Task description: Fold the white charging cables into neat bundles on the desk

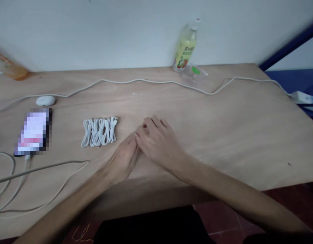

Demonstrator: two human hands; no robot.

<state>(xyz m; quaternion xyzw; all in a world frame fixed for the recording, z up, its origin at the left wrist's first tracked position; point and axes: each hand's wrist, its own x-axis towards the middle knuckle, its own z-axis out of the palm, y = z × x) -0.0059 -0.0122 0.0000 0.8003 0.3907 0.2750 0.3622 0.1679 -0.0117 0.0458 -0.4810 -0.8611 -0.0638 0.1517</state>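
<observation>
My left hand point(125, 154) and my right hand point(157, 139) meet near the front middle of the wooden table point(235, 135). The right one lies curled over the left one's fingers, its thumb across the left knuckles. Most of the left fingers are hidden beneath it, and no object shows between the hands. Just left of them lies a row of several white cables point(99, 132), each folded into a bundle, one plug showing at the right end. None of these bundles is touched by either hand.
A phone point(31, 132) with a cord and a white earbud case point(45, 100) lie at left. One long white cable point(151, 80) crosses the table's back. By the wall stand a yellow-green drink bottle point(185, 49), beside clear plastic point(195, 73), and an orange bottle point(13, 69).
</observation>
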